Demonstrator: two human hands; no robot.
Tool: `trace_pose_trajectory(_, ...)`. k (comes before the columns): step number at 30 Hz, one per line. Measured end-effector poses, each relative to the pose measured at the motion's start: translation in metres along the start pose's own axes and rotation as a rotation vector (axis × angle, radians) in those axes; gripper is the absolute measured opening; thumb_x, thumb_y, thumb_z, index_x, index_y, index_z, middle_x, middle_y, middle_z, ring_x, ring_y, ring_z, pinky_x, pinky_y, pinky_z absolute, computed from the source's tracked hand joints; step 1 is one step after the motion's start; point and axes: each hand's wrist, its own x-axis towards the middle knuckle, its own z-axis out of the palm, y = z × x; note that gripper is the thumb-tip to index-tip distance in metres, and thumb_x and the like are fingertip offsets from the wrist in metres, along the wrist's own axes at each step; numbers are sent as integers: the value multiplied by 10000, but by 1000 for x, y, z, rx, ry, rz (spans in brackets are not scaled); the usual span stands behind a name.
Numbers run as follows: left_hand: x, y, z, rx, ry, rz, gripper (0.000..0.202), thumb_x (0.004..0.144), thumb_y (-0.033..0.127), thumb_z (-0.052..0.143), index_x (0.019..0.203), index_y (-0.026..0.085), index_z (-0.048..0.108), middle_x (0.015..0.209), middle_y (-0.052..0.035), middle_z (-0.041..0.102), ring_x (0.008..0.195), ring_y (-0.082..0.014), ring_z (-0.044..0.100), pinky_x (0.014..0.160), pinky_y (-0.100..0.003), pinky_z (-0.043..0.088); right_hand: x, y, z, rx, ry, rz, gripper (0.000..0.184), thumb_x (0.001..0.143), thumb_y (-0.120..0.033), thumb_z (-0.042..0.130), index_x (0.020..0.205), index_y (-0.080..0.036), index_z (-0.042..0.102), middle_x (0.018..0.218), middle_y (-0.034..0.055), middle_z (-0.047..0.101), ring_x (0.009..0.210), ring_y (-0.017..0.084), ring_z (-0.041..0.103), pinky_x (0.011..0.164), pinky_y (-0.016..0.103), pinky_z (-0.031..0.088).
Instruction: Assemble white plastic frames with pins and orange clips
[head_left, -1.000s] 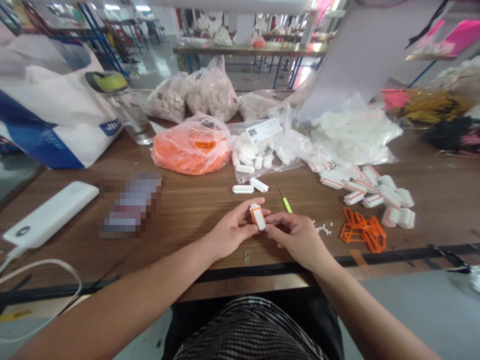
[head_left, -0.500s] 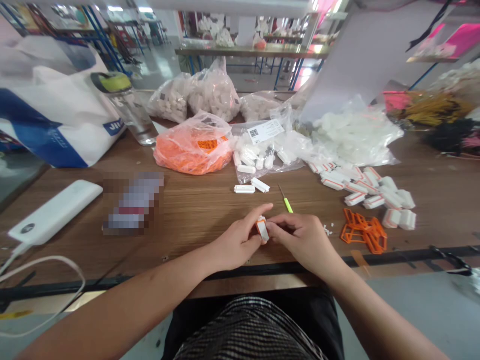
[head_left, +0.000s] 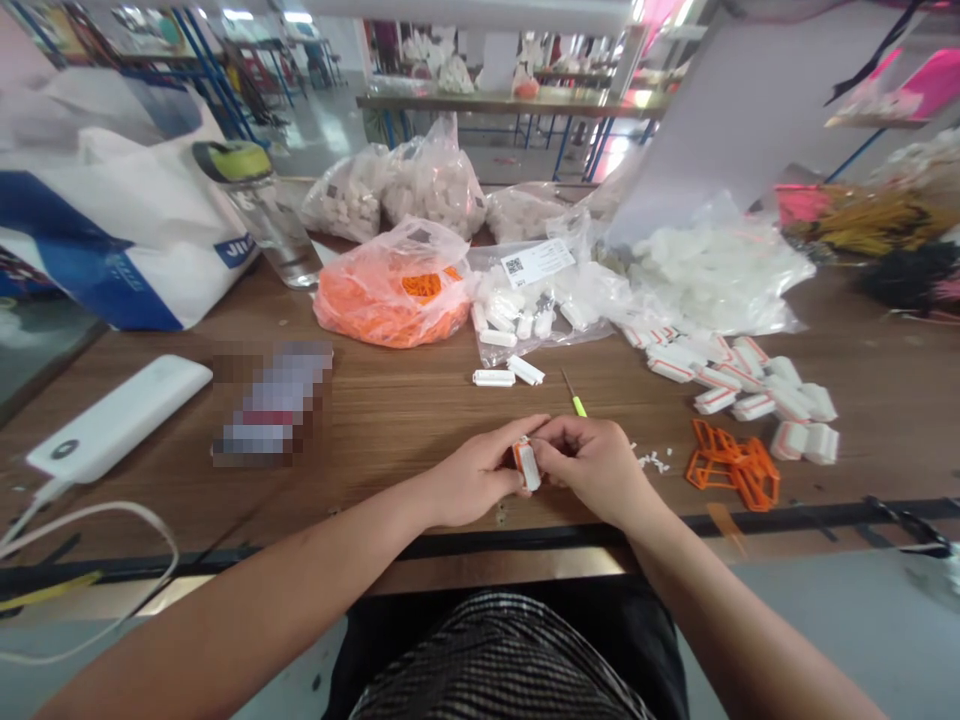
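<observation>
The white piece (head_left: 529,468) sits between the hands (head_left: 474,480) (head_left: 597,466), apparently pinched.

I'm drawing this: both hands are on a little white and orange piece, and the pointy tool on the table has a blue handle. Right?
The pointy tool on the table has a yellow-green handle, not blue; the head view shows it. Left hand and right hand are on the little piece, yes.
</observation>
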Motion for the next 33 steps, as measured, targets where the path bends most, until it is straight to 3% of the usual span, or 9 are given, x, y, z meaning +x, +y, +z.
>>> trace_pose_trajectory(4,4,-7,1,-284,80,-56,532,813,100,616,1319,218,501,1099,-75,641,964,-200,629,836,-373,520,3,1,-2,82,28,11,140,706,-308,651,654,-179,642,497,-34,593,426,82,489,423,216,389)
trace_pose_trajectory(8,7,-7,0,-318,159,-28,331,803,151,674,1124,180,602,975,-42,661,869,-160,645,832,-356,523,2,4,-3,22,30,-78,211,776,-355,650,655,-184,626,541,-25,606,478,87,511,481,229,424)
trace_pose_trajectory(11,10,-5,-3,-319,227,-20,294,786,128,676,1071,171,615,920,-14,660,808,-126,636,785,-307,527,-1,7,-2,-87,77,-180,181,812,-362,652,749,-193,666,690,9,673,614,119,593,587,262,477)
trace_pose_trajectory(15,10,-6,-6,-282,302,-27,307,771,96,662,1068,161,620,917,-15,677,772,-109,630,731,-266,527,-3,10,0,-245,99,-294,169,793,-292,686,946,-225,709,845,22,708,729,148,637,659,289,502)
trace_pose_trajectory(22,7,-5,-8,-72,329,22,357,839,197,613,1191,143,632,1064,-86,706,898,-162,654,784,-306,543,-2,10,2,-376,182,-457,153,793,-196,645,930,-213,710,727,-5,666,625,128,588,579,268,477)
trace_pose_trajectory(33,0,6,-13,184,276,119,395,908,275,530,1263,115,595,1125,-120,699,871,-184,680,766,-341,582,-6,10,5,-516,322,-660,155,814,-154,628,958,-194,668,757,19,671,663,138,599,589,278,501)
